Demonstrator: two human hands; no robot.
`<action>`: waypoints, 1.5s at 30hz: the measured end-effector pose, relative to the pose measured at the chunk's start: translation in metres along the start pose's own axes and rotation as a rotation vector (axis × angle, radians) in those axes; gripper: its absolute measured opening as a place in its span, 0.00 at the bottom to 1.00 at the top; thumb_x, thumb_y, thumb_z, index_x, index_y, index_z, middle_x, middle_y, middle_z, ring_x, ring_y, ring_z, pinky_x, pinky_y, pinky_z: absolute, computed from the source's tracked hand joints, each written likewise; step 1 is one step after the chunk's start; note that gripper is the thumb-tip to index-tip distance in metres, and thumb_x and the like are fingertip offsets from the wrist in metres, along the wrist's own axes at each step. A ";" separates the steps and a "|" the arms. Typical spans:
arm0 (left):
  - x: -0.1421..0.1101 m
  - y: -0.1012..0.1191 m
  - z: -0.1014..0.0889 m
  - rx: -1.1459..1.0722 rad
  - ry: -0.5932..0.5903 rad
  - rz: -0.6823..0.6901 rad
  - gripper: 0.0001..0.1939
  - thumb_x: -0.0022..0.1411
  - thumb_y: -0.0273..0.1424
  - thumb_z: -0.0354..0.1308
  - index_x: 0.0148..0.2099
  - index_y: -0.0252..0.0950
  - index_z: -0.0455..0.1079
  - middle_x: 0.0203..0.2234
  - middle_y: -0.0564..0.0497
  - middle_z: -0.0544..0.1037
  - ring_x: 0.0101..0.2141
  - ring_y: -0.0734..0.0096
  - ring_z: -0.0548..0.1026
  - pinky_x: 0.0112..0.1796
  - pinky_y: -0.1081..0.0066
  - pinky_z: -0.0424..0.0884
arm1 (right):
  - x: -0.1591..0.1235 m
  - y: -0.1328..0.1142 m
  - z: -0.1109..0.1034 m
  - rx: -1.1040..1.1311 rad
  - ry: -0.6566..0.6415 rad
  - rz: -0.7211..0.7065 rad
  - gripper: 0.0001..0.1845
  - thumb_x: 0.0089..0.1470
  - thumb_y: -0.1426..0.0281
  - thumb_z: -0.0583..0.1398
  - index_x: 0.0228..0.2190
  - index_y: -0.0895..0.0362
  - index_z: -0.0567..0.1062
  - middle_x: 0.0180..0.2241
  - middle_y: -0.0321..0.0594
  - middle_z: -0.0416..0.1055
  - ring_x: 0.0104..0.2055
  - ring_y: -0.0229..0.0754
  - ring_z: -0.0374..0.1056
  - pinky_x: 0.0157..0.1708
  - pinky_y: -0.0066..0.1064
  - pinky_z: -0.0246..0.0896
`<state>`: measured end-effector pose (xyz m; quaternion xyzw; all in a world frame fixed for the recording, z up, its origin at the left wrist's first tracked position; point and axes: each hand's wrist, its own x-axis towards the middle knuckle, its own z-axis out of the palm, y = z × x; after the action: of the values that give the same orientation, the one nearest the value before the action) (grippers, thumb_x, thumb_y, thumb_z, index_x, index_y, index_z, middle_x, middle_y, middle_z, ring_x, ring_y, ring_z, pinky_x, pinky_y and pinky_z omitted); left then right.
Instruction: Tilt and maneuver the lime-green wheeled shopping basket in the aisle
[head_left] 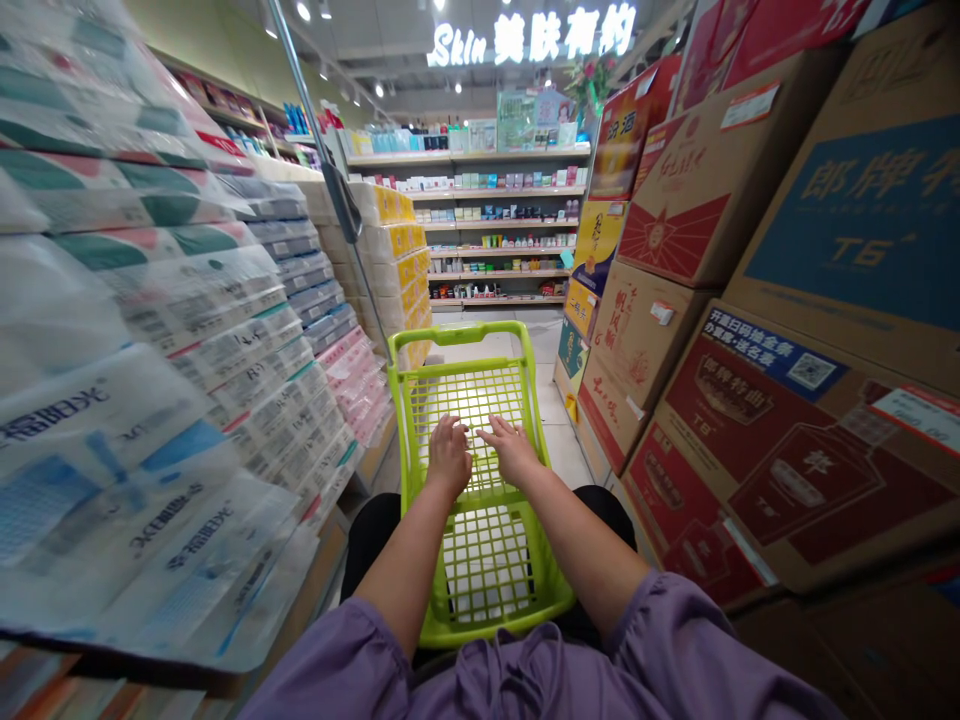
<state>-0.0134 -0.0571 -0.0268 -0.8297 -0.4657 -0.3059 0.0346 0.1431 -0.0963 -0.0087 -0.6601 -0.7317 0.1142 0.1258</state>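
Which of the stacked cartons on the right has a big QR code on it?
The brown carton with dark-red panels, directly beneath the blue-panelled carton; only it shows a banner bearing that code.

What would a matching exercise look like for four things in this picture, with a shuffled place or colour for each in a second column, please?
Column one:
1. Left hand
2. Basket
3. Lit sign
4. Sleeves

Column two:
A. Purple
B. High up, above the far shelves
C. Over the middle item of this list's colour D, next to the right hand
D. Lime green

Right pairs: 1-C, 2-D, 3-B, 4-A
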 end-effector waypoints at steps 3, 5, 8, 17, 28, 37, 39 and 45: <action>-0.006 0.010 0.003 0.128 0.046 -0.241 0.27 0.59 0.29 0.54 0.61 0.36 0.57 0.63 0.40 0.57 0.65 0.51 0.47 0.61 0.44 0.48 | -0.001 0.000 -0.001 0.018 -0.013 0.001 0.51 0.39 0.93 0.53 0.61 0.46 0.58 0.68 0.42 0.37 0.70 0.44 0.33 0.65 0.49 0.33; -0.009 0.015 0.007 0.186 0.016 -0.338 0.29 0.64 0.34 0.51 0.65 0.34 0.52 0.64 0.37 0.55 0.66 0.47 0.45 0.60 0.41 0.47 | -0.001 0.000 -0.002 0.034 -0.018 -0.005 0.50 0.39 0.93 0.53 0.61 0.47 0.58 0.68 0.43 0.37 0.70 0.45 0.33 0.65 0.49 0.33; -0.011 0.013 0.013 0.174 -0.173 -0.170 0.29 0.63 0.27 0.50 0.66 0.32 0.54 0.64 0.36 0.56 0.66 0.48 0.47 0.61 0.45 0.50 | -0.002 0.000 -0.001 0.049 -0.008 -0.008 0.50 0.41 0.92 0.53 0.61 0.46 0.58 0.68 0.42 0.38 0.70 0.45 0.33 0.65 0.49 0.33; -0.002 -0.013 0.015 0.201 -0.191 -0.123 0.35 0.54 0.11 0.45 0.65 0.29 0.57 0.64 0.36 0.57 0.65 0.50 0.49 0.62 0.48 0.53 | -0.001 -0.002 -0.003 0.013 -0.061 0.017 0.53 0.38 0.94 0.51 0.63 0.46 0.54 0.69 0.41 0.34 0.70 0.42 0.30 0.66 0.46 0.30; -0.005 -0.011 0.016 0.222 -0.188 -0.119 0.34 0.55 0.13 0.45 0.65 0.28 0.56 0.63 0.35 0.58 0.65 0.48 0.49 0.62 0.47 0.52 | 0.001 -0.006 0.001 -0.070 -0.066 0.015 0.54 0.39 0.94 0.49 0.66 0.58 0.43 0.68 0.47 0.34 0.70 0.44 0.29 0.67 0.44 0.30; -0.006 0.002 0.009 0.266 -0.211 -0.175 0.27 0.62 0.20 0.43 0.63 0.32 0.58 0.65 0.39 0.54 0.65 0.45 0.46 0.60 0.38 0.46 | 0.002 -0.005 0.004 -0.055 -0.055 0.002 0.53 0.38 0.94 0.48 0.65 0.60 0.45 0.68 0.47 0.34 0.70 0.43 0.29 0.67 0.40 0.32; -0.008 0.003 0.010 0.247 -0.244 -0.131 0.28 0.61 0.21 0.44 0.64 0.35 0.58 0.65 0.42 0.55 0.65 0.44 0.47 0.60 0.37 0.46 | 0.002 -0.005 0.005 -0.036 -0.055 0.006 0.53 0.38 0.95 0.48 0.65 0.59 0.45 0.68 0.47 0.33 0.70 0.43 0.28 0.67 0.40 0.32; -0.005 -0.009 0.010 0.226 -0.205 -0.086 0.32 0.57 0.14 0.43 0.64 0.32 0.57 0.63 0.40 0.61 0.65 0.52 0.51 0.61 0.50 0.53 | 0.003 -0.003 0.006 -0.002 -0.040 0.006 0.55 0.37 0.95 0.48 0.66 0.56 0.45 0.68 0.46 0.34 0.70 0.41 0.28 0.67 0.40 0.32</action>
<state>-0.0177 -0.0519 -0.0400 -0.8266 -0.5335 -0.1663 0.0666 0.1377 -0.0940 -0.0136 -0.6599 -0.7323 0.1270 0.1101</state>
